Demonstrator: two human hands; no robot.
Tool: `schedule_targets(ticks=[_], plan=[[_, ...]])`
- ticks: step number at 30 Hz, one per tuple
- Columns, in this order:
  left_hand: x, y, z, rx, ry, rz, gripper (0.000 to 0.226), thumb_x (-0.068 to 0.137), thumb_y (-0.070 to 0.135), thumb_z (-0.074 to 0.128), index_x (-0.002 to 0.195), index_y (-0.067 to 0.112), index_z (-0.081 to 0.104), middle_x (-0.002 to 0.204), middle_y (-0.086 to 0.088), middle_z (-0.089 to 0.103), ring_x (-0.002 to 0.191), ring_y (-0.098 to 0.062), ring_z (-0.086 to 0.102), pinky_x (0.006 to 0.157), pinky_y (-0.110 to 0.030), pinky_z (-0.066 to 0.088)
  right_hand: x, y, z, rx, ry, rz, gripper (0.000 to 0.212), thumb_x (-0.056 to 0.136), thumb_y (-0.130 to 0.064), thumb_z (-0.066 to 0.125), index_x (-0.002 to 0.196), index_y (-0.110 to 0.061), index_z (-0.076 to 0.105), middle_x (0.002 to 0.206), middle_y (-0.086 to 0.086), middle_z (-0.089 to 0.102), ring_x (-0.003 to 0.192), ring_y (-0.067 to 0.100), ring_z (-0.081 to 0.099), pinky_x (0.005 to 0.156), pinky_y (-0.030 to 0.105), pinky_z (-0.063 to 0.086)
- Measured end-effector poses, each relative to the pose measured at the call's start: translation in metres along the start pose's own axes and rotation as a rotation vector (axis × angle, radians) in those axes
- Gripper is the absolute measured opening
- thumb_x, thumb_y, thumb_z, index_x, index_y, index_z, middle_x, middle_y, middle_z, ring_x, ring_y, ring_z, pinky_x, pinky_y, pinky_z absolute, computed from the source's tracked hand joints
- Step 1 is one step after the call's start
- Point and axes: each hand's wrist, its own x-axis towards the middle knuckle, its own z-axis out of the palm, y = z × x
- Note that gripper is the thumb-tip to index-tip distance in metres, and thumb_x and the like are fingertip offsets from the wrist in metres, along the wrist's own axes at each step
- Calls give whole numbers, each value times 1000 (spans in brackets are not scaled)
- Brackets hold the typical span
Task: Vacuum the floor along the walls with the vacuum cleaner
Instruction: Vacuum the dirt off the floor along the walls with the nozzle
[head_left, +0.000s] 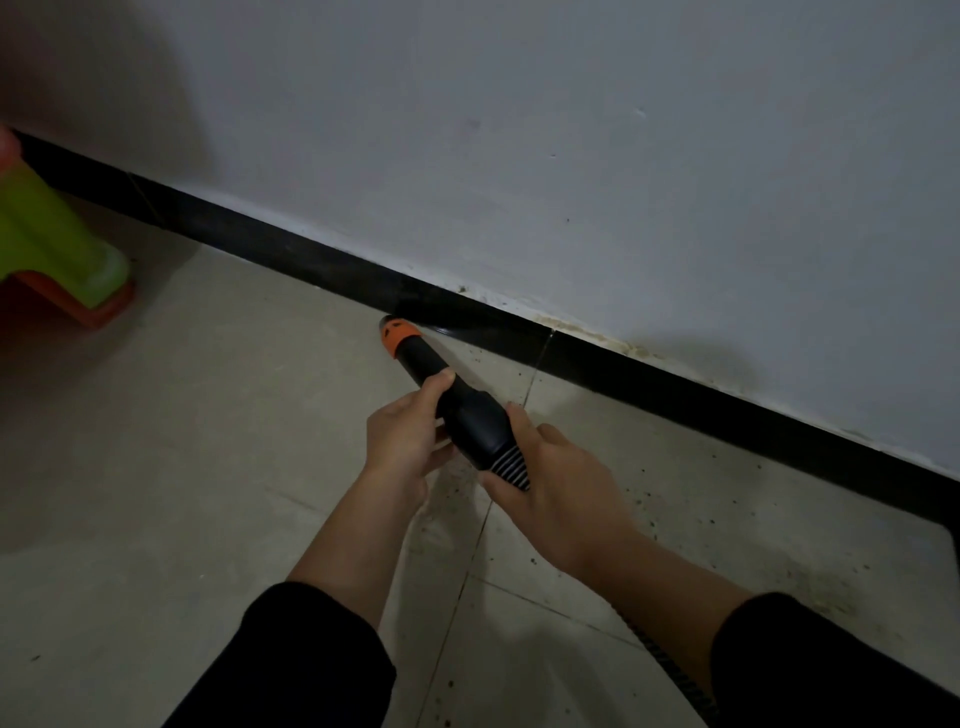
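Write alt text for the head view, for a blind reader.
A left hand and a right hand hold a black vacuum nozzle, its orange tip by the black baseboard of a white wall. Dark specks dot the floor; a green stool stands far left.

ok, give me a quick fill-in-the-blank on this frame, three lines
1. The left hand and right hand grip the nozzle, whose tip is ____.
2. The tip lies close to the ____ skirting.
3. The green stool stands at the frame's ____ edge.

Missing words: orange; black; left.
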Motion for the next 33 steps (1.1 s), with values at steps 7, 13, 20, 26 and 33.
schedule_targets(ticks=[7,13,20,26,33], plan=[[13,8,-8,23,34,40,15,89,31,68,86,20,59,91,-1,67,84,-16,67,58,-24,55,15,-8,9,50,54,-46,71,95,-49,50,151,-25,13,130,1,51,106,15,55,83,26,49],[13,10,-9,39,8,34,15,90,33,67,90,19,60,93,-1,67,86,-16,66,57,-23,55,15,-8,9,52,81,-54,72,95,-48,50,152,-24,13,132,-1,51,108,14,54,83,26,48],[-4,-7,8,60,-41,-2,17,92,33,65,96,18,59,92,1,66,85,-16,65,64,-25,53,-12,8,1,42,69,-5,72,95,-51,48,152,-26,12,131,-4,51,105,12,55,76,21,42],[-18,-20,21,74,-84,-22,19,92,34,64,101,18,59,94,1,66,87,-16,65,65,-26,53,-32,19,-9,29,44,39,74,97,-52,44,154,-25,6,132,-3,49,108,13,53,82,23,43],[-32,-34,40,75,-113,-64,27,92,34,65,110,15,59,96,0,67,87,-16,66,63,-24,53,-52,35,-15,-30,53,111,75,96,-54,45,153,-25,5,130,-2,51,104,13,56,84,27,50]])
